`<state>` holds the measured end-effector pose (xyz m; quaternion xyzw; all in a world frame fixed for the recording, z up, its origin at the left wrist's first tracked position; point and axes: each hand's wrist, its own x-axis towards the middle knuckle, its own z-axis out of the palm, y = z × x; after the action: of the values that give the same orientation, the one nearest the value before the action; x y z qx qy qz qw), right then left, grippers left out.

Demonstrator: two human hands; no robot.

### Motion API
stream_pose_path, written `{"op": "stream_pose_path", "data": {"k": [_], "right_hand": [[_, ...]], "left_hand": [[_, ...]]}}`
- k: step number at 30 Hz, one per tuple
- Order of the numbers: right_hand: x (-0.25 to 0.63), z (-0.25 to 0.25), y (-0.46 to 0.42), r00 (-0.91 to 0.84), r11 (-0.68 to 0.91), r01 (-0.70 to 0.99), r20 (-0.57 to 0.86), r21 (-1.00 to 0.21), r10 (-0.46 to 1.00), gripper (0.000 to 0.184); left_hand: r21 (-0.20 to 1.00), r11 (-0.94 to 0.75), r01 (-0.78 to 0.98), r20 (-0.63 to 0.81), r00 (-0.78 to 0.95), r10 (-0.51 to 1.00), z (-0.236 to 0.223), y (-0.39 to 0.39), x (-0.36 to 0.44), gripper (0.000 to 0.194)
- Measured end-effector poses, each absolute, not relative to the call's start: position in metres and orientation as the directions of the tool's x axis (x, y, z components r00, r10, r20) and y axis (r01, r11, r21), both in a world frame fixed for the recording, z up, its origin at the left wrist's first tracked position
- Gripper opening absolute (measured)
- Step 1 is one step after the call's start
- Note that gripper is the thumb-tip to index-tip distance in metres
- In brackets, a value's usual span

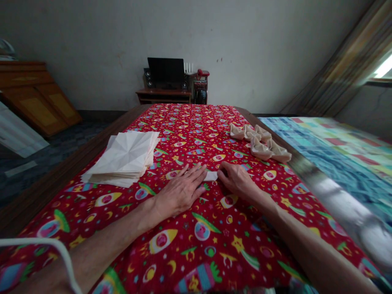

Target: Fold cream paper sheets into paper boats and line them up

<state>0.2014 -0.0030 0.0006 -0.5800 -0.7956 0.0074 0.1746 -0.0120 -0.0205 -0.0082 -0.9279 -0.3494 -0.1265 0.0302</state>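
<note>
A small folded piece of white paper [211, 176] lies on the red patterned cloth between my hands, both its ends partly hidden. My left hand [183, 190] rests flat with its fingers stretched out, the fingertips over the paper's left end. At the right end, the curled fingers of my right hand [235, 177] close on the paper's edge. Left of my hands is a stack of creased white paper sheets [125, 153]. Several folded paper shapes [260, 148] sit in a group beyond my right hand, near the table's right side.
The red cloth [165, 241] covers the table, with a dark wooden edge [61, 181] showing on the left. A white cable [58, 243] loops across the lower left, by my left forearm. Right of the table is a bed with a patterned cover [337, 163]. A monitor [166, 71] stands at the back.
</note>
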Motion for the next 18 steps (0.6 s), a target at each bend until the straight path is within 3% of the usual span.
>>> {"op": "stream_pose_path", "data": {"k": [5,9,11,14,18], "right_hand": [[0.202,0.003,-0.005,-0.255,0.306,0.934,0.253,-0.184,0.933,0.020],[0.197,0.010,-0.017,-0.263,0.292,0.955,0.313,-0.049,0.913,0.022],[0.191,0.011,-0.027,-0.397,0.417,0.909,0.349,0.019,0.849,0.024],[0.183,0.003,-0.042,-0.667,0.702,0.711,0.356,0.041,0.654,0.036],[0.183,-0.010,-0.051,-0.683,0.717,0.697,0.326,0.021,0.654,0.055]], "left_hand": [[0.057,-0.746,0.663,0.192,0.726,0.660,-0.010,-0.019,-0.013,0.049],[0.078,-0.739,0.669,0.173,0.721,0.671,-0.009,-0.020,-0.013,0.049],[0.086,-0.741,0.666,0.167,0.723,0.670,-0.008,-0.021,-0.013,0.048],[0.083,-0.746,0.660,0.167,0.729,0.664,-0.007,-0.022,-0.012,0.046],[0.051,-0.745,0.665,0.169,0.730,0.663,-0.006,-0.022,-0.011,0.048]]}}
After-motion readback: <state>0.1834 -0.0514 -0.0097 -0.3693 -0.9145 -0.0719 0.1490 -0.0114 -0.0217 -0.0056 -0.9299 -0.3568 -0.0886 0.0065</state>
